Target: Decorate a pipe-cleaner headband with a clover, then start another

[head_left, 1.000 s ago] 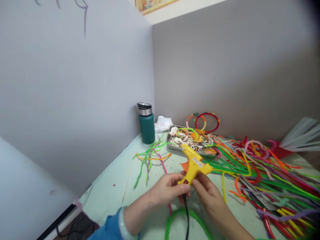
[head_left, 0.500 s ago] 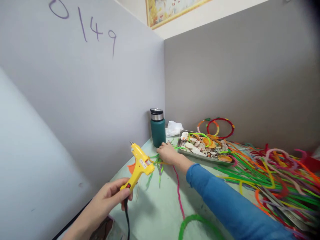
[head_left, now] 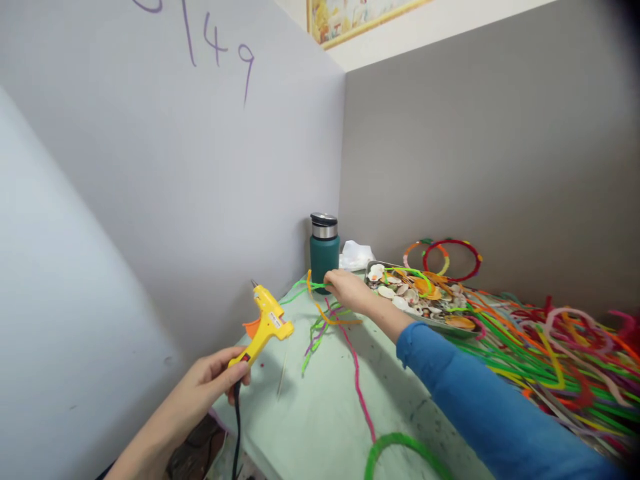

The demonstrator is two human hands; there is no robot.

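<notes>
My left hand (head_left: 220,377) is closed round the handle of a yellow hot glue gun (head_left: 267,323), its nozzle tilted up and a black cord hanging below. Farther off, my right hand (head_left: 345,287) pinches a green pipe cleaner (head_left: 315,285) just in front of the teal bottle (head_left: 325,257). An orange pipe cleaner (head_left: 325,317) hangs or lies by it; whether the two are joined I cannot tell. Under the right hand, a small pile of green and purple pipe cleaner pieces (head_left: 314,341) lies on the table (head_left: 320,413). A long pink pipe cleaner (head_left: 357,380) runs toward a fuzzy green ring (head_left: 395,440).
A metal tray (head_left: 369,267) of shells and pipe cleaner bits stands right of the bottle, with white crumpled plastic (head_left: 356,255) beside it. Two fuzzy rings (head_left: 453,241) lean on the partition. Many loose pipe cleaners (head_left: 530,353) and scissors cover the right side. Partitions enclose the back and left.
My right hand has risen from the small pile, lifting the green pipe cleaner. The glue gun has shifted slightly left and down in view. The camera has turned a little.
</notes>
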